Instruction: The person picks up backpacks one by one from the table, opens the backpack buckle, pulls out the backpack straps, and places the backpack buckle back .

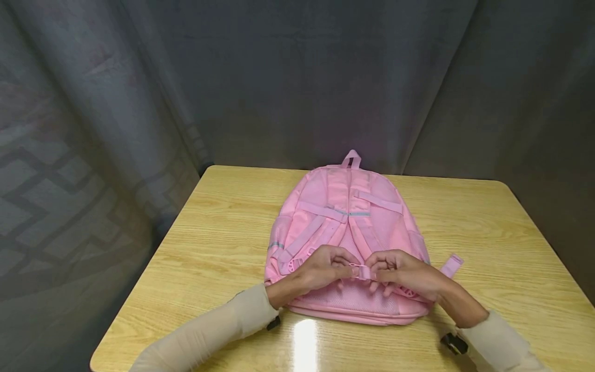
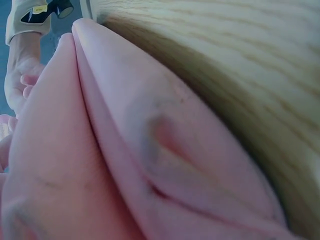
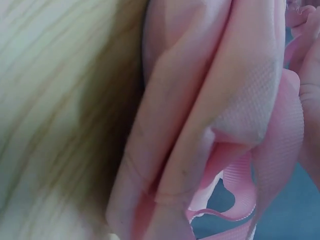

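Note:
A pink backpack [image 1: 321, 181] lies on the table with its shoulder-strap side up and its top handle pointing away from me. Over its lower middle, a small pink strap buckle [image 1: 364, 272] sits between my two hands. My left hand [image 1: 325, 266] pinches the buckle's left end between thumb and fingers. From the other side, my right hand [image 1: 402, 268] pinches its right end, with the lower fingers curled beneath. The right wrist view shows a loop of pink webbing [image 3: 280, 145] hanging beside the bag's folded edge. Bag fabric fills much of the left wrist view.
The wooden table [image 1: 209, 232] extends on both sides of the bag. A loose strap end [image 1: 452, 265] sticks out past the bag's right side. Grey curtains [image 1: 297, 88] hang behind the table and along its left.

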`<action>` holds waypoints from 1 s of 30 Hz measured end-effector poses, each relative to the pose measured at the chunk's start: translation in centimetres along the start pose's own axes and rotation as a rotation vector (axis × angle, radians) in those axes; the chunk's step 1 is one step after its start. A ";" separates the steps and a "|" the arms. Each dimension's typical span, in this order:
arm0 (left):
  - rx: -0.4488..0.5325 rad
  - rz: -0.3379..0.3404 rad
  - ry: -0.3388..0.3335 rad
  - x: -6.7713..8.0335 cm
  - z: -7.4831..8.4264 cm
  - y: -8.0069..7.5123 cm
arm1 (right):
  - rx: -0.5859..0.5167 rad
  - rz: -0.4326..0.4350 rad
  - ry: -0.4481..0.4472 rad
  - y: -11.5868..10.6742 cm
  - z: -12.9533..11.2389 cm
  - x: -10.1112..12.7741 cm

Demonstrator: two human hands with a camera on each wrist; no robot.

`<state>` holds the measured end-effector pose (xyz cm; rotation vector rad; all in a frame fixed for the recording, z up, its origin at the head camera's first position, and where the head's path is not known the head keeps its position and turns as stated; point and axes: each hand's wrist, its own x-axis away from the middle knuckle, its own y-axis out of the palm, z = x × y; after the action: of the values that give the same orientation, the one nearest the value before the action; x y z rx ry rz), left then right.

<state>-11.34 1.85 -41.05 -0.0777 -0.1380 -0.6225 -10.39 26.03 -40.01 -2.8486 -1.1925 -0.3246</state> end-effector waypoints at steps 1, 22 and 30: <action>0.000 -0.001 0.001 0.0 0.0 0.0 | -0.005 0.006 0.001 0.0 0.1 0.0; -0.008 -0.008 -0.013 0.0 0.3 0.1 | 0.034 0.039 -0.070 0.0 0.2 -0.1; 0.003 -0.019 -0.023 0.1 0.4 0.1 | 0.065 0.031 -0.089 -0.1 0.2 -0.1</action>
<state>-11.21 1.95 -40.68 -0.0809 -0.1618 -0.6407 -10.55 26.06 -40.20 -2.8496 -1.1487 -0.1561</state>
